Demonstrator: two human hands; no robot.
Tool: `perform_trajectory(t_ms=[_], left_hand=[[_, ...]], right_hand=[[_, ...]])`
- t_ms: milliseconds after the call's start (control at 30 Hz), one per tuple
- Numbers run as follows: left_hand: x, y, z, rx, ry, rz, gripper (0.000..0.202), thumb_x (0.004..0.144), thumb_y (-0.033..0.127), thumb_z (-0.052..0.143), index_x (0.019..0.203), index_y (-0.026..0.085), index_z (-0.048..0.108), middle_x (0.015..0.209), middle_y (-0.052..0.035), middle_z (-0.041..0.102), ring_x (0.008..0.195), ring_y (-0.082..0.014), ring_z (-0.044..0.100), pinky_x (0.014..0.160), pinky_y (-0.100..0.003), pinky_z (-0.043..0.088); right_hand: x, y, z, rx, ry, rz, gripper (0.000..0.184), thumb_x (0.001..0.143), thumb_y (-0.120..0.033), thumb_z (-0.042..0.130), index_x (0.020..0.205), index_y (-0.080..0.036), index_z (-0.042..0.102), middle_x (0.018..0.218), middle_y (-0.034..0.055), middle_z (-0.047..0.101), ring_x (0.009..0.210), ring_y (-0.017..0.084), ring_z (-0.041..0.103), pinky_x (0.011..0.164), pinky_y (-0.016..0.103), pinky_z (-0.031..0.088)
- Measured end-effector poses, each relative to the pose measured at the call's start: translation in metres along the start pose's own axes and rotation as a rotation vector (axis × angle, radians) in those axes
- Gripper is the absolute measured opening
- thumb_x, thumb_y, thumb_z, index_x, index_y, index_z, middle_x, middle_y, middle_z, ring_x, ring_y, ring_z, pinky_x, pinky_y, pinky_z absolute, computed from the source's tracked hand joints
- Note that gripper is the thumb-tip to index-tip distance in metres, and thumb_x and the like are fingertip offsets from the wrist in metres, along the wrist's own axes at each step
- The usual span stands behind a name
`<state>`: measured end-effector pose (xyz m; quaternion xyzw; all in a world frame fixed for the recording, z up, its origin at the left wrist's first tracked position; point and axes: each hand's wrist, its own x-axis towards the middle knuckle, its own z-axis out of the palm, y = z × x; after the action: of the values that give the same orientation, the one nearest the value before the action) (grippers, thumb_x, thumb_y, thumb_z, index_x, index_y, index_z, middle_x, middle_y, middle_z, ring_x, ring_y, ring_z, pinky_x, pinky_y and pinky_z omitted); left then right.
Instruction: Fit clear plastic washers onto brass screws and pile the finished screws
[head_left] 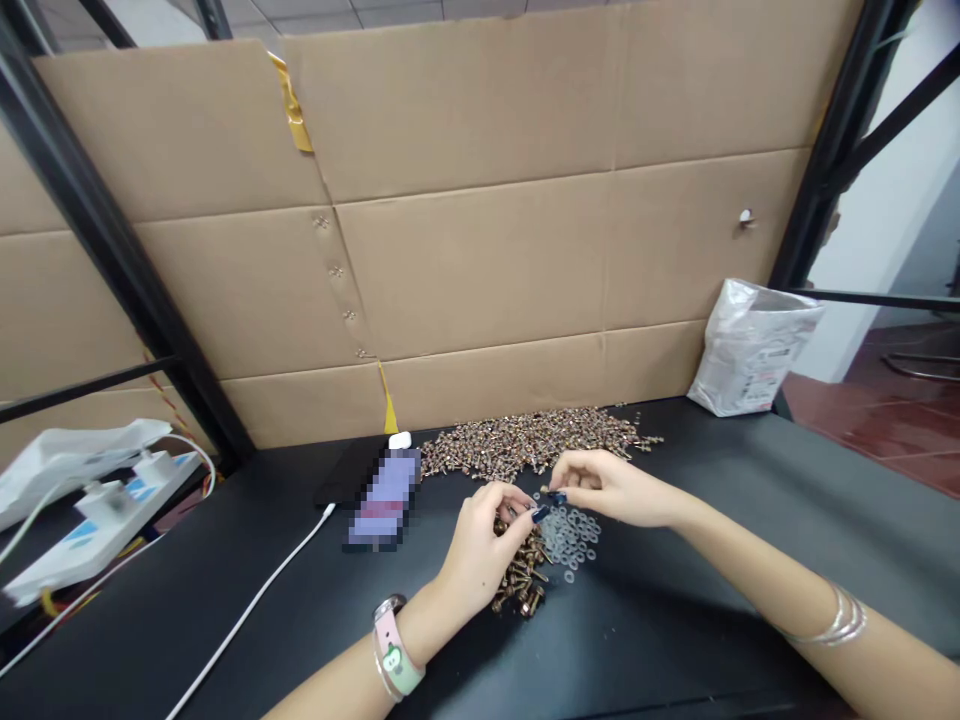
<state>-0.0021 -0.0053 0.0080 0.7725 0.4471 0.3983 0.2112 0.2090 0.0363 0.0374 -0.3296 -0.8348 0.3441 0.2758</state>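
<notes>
Shiny brassy metal screws (532, 438), clear plastic rings (574, 535), matt black tabletop (675, 620), rough cardboard (480, 200).

Left hand (480, 540) and right hand (609, 487) meet over washers (576, 537)

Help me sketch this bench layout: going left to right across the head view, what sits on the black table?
Power strip → white cable → phone → left hand → right hand → plastic bag.
</notes>
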Motion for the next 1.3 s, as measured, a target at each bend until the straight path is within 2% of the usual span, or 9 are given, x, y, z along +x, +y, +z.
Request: perform_trajectory(t_ms=[200, 333, 433, 533, 667, 800, 933, 1100, 1300], left_hand=[[-0.006, 0.009, -0.002, 0.224, -0.137, 0.164, 0.029, 0.096, 0.032, 0.028, 0.077, 0.019, 0.045, 0.077, 0.0004, 0.05, 0.075, -0.0154, 0.044, 0.072, -0.03, 0.034], [-0.007, 0.008, -0.001, 0.251, -0.11, 0.175, 0.029, 0.097, 0.028, 0.022, 0.077, 0.019, 0.041, 0.079, -0.0006, 0.047, 0.075, -0.0157, 0.041, 0.072, -0.03, 0.033], [-0.007, 0.006, -0.001, 0.279, -0.077, 0.182, 0.027, 0.097, 0.027, 0.023, 0.079, 0.019, 0.042, 0.081, -0.0013, 0.047, 0.077, -0.016, 0.041, 0.073, -0.031, 0.032], [-0.006, 0.008, -0.002, 0.339, -0.088, 0.218, 0.025, 0.097, 0.027, 0.025, 0.081, 0.019, 0.043, 0.084, -0.002, 0.048, 0.079, -0.0167, 0.041, 0.072, -0.032, 0.032], [-0.007, 0.012, -0.003, 0.396, -0.115, 0.244, 0.026, 0.096, 0.028, 0.025, 0.078, 0.019, 0.041, 0.083, -0.002, 0.048, 0.078, -0.0171, 0.041, 0.07, -0.032, 0.031], [-0.009, 0.014, -0.003, 0.391, -0.088, 0.218, 0.023, 0.096, 0.029, 0.027, 0.078, 0.019, 0.038, 0.081, -0.0021, 0.046, 0.074, -0.0172, 0.039, 0.069, -0.032, 0.031], [-0.011, 0.01, 0.001, 0.304, -0.072, 0.215, 0.023, 0.096, 0.026, 0.022, 0.079, 0.02, 0.036, 0.08, -0.0018, 0.046, 0.073, -0.0167, 0.039, 0.069, -0.032, 0.032], [-0.009, 0.003, 0.005, 0.274, -0.028, 0.203, 0.028, 0.097, 0.025, 0.019, 0.075, 0.02, 0.036, 0.075, -0.0002, 0.045, 0.072, -0.016, 0.04, 0.069, -0.031, 0.032], [-0.008, 0.006, 0.004, 0.392, -0.08, 0.201, 0.032, 0.098, 0.028, 0.021, 0.072, 0.019, 0.039, 0.074, -0.0001, 0.048, 0.072, -0.0161, 0.041, 0.067, -0.031, 0.03]], right_hand=[[-0.003, -0.015, 0.02, 0.37, -0.094, 0.041, 0.01, 0.077, -0.024, 0.059, 0.082, -0.016, 0.055, 0.07, -0.0021, 0.051, 0.062, 0.01, 0.045, 0.059, 0.024, 0.037], [0.0, -0.014, 0.029, 0.61, -0.037, 0.163, 0.016, 0.074, -0.028, 0.06, 0.084, -0.017, 0.052, 0.07, -0.0021, 0.052, 0.058, 0.009, 0.044, 0.054, 0.022, 0.035], [0.002, -0.013, 0.041, 0.791, -0.032, 0.313, 0.028, 0.08, -0.044, 0.047, 0.076, -0.017, 0.05, 0.062, -0.0015, 0.051, 0.049, 0.009, 0.041, 0.046, 0.021, 0.032], [0.002, -0.014, 0.056, 0.793, 0.02, 0.36, 0.035, 0.081, -0.05, 0.044, 0.068, -0.017, 0.048, 0.056, -0.0022, 0.047, 0.045, 0.009, 0.037, 0.043, 0.021, 0.03], [-0.001, -0.021, 0.067, 0.88, 0.08, 0.337, 0.025, 0.078, -0.036, 0.054, 0.066, -0.019, 0.041, 0.054, -0.0065, 0.036, 0.045, 0.006, 0.026, 0.043, 0.019, 0.023], [-0.004, -0.025, 0.069, 1.054, 0.014, 0.347, 0.022, 0.077, -0.03, 0.057, 0.07, -0.019, 0.04, 0.056, -0.0087, 0.029, 0.045, 0.004, 0.019, 0.044, 0.019, 0.015], [-0.006, -0.026, 0.072, 1.172, -0.039, 0.368, 0.023, 0.077, -0.032, 0.058, 0.071, -0.019, 0.04, 0.059, -0.0078, 0.033, 0.045, 0.004, 0.021, 0.046, 0.02, 0.015], [-0.006, -0.026, 0.078, 1.147, 0.042, 0.348, 0.028, 0.079, -0.037, 0.054, 0.065, -0.018, 0.038, 0.056, -0.0072, 0.034, 0.044, 0.004, 0.025, 0.046, 0.022, 0.016], [-0.005, -0.022, 0.084, 1.065, 0.088, 0.469, 0.03, 0.078, -0.038, 0.048, 0.06, -0.019, 0.033, 0.051, -0.0078, 0.032, 0.042, 0.004, 0.021, 0.044, 0.022, 0.014]])
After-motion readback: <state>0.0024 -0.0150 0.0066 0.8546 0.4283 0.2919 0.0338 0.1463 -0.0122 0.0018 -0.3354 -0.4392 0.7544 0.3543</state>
